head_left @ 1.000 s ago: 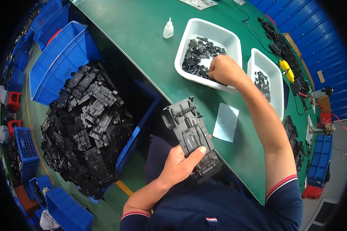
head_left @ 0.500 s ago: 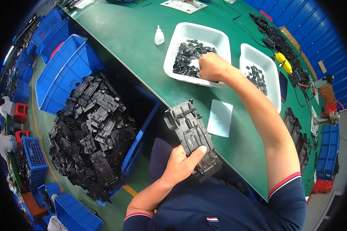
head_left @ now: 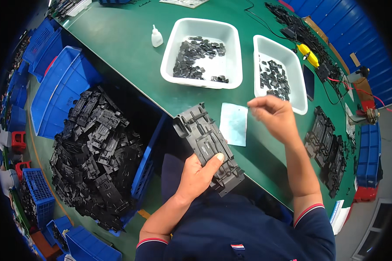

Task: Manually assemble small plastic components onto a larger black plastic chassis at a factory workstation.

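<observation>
My left hand [head_left: 197, 175] grips a long black moulded plastic part [head_left: 208, 145] by its lower half, thumb across its top face. The part is tilted, just off the table's near edge. To its right, my right hand [head_left: 275, 116] is raised above the table with thumb and fingers pinched together; anything between the fingertips is too small to make out. A white paper sheet [head_left: 233, 126] lies beside that hand. Beyond it stands a white tub [head_left: 170, 75] of small black pieces [head_left: 195, 54]. Another white tub [head_left: 301, 89], right of the first, holds more small black pieces [head_left: 274, 80].
At my left, a blue crate [head_left: 59, 93] stands behind a big heap of black plastic parts [head_left: 98, 161]. On the green table [head_left: 126, 43] are a small white bottle [head_left: 157, 36], a yellow tool [head_left: 308, 55] with cables, and a stack of black parts [head_left: 326, 150] at right.
My right hand has come out of the first white tub, back toward me and to the right, with its fingers pinched. My left hand still holds the black part. The whole view has shifted slightly.
</observation>
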A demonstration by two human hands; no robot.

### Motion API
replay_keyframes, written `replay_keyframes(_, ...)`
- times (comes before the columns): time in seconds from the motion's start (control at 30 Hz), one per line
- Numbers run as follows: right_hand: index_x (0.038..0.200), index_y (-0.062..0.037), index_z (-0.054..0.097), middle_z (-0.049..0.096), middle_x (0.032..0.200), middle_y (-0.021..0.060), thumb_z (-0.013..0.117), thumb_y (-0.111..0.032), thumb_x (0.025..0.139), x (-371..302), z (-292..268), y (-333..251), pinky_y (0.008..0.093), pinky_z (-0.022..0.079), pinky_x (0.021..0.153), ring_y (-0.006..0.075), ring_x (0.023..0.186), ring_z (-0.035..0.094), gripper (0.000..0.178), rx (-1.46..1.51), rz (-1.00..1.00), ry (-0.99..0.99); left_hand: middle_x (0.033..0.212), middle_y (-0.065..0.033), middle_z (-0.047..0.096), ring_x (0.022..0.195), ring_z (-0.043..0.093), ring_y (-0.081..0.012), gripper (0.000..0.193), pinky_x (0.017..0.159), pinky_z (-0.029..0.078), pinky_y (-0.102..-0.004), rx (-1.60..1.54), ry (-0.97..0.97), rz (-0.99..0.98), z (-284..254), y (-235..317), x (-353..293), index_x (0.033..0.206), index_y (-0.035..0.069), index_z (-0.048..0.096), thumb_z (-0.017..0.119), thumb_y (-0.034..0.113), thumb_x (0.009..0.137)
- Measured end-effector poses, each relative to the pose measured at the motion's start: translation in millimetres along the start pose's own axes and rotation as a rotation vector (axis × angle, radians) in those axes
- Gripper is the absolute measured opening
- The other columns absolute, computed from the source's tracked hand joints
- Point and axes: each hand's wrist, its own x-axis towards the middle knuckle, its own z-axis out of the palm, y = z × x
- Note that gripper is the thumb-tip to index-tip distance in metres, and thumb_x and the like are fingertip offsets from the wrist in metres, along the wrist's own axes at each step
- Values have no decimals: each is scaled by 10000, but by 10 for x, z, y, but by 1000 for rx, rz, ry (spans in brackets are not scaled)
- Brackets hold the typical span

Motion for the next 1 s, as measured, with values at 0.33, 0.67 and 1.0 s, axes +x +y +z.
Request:
replay_keyframes(0.33,987,9,697,657,961,62,633,0,826,-83,173,209,256,498,803,122,887,626,174,-240,24,0,1165,-87,624,1040,583,-129,324,929,450,-298,-11,10,-49,-12,-67,76,1210,-44,576,584,106,923)
replay_keyframes(0.67,982,16,687,695,886,64,633,-32,817,-2,242,140,257,515,750,115,805,651,180,-316,138,-8,1153,-82,622,1030,578,-125,320,921,453,-298,-11,-4,-64,-51,-81,98,1206,-44,574,576,111,926)
replay_keyframes(1.0,945,-9,672,641,839,146,637,50,782,-139,243,52,322,507,616,247,678,626,177,-531,-346,112,1112,-56,622,1002,572,-105,308,899,456,-281,35,-16,-78,-75,-98,112,1206,-35,574,568,106,932)
